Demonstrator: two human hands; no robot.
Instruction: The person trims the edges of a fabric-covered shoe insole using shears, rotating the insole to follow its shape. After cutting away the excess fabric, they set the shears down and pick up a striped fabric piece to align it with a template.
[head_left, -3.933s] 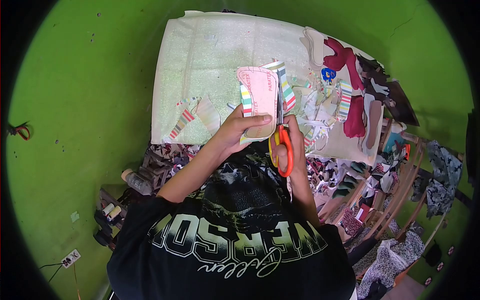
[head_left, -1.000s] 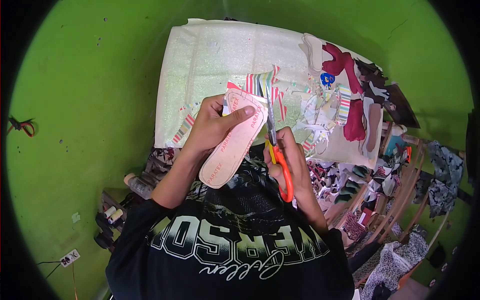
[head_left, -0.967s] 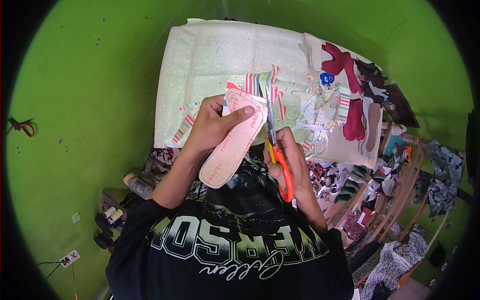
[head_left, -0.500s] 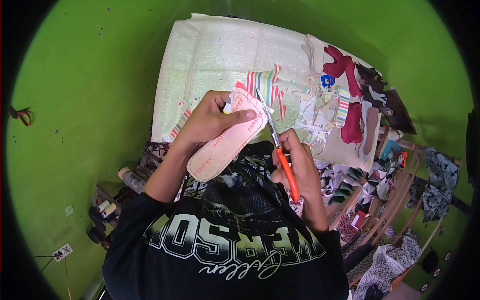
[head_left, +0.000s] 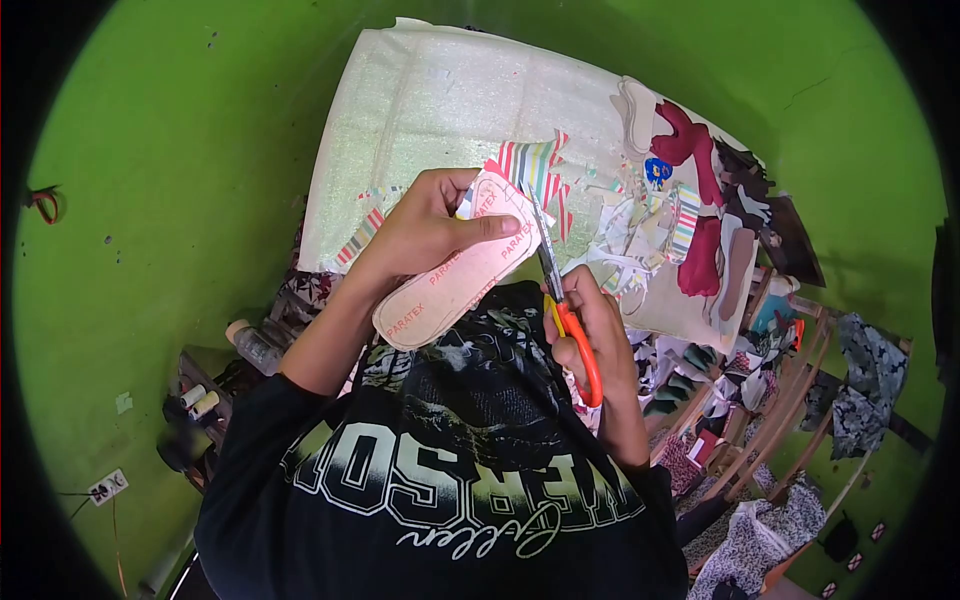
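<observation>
My left hand (head_left: 440,225) grips a pale insole (head_left: 425,300) printed with red PARATEX lettering, thumb on top and fingers hidden underneath. The insole is tilted, its upper end pointing away from me. Striped fabric (head_left: 530,165) shows just past that end and overlaps it in this view. In my right hand (head_left: 600,320) is a pair of scissors (head_left: 578,345) with orange handles, fingers in the loops. Its narrow blades point up along the insole's right edge, right at the margin.
A pale covered table (head_left: 450,80) lies beyond my hands. On its right side are a heap of fabric scraps (head_left: 630,235), maroon pieces (head_left: 700,255), beige insole shapes (head_left: 637,115) and a small blue object (head_left: 657,172). A wooden rack (head_left: 790,390) with cloth stands at right.
The scissor handles have spread apart, and a yellow inner part now shows. The insole has shifted slightly to the right and remains in my left hand.
</observation>
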